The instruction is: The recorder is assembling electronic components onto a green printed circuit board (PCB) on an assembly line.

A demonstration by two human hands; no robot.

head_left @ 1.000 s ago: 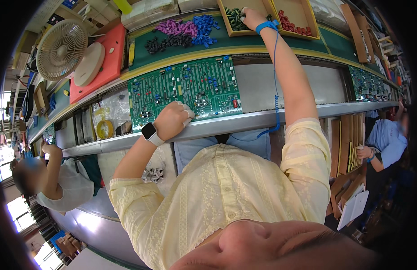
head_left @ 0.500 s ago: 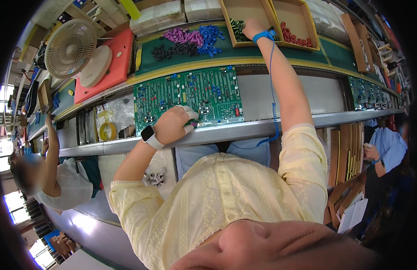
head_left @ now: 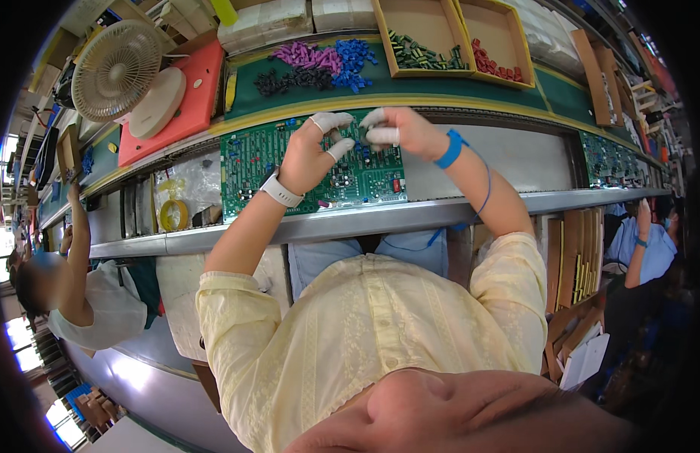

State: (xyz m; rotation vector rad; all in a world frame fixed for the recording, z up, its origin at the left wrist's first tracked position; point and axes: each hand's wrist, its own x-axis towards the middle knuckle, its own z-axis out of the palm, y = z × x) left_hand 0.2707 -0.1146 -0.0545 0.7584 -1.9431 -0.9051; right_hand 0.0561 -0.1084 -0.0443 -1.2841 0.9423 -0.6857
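A green circuit board (head_left: 252,198) full of small parts lies before me on the metal-edged rail. My left hand (head_left: 312,151), with white finger covers, hovers over the middle of the board; its thumb and forefinger are apart and I see nothing between them. Facing it, my right hand (head_left: 403,134) is above the board's far right part, its covered fingertips curled together. Whatever those fingertips hold is too small to make out. A small purple part (head_left: 323,204) sits at the board's near edge. A blue strap (head_left: 451,149) with a cord circles my right wrist.
Behind the board lie piles of purple (head_left: 308,58), blue (head_left: 354,64) and black parts (head_left: 289,83). Cardboard trays hold dark green (head_left: 422,54) and red parts (head_left: 497,64). A fan (head_left: 117,72) stands at left. People work at left (head_left: 101,302) and right (head_left: 641,245).
My right hand has left the tray of dark green parts and come back over the board. My left hand has moved from the near edge toward the far side, its fingers apart.
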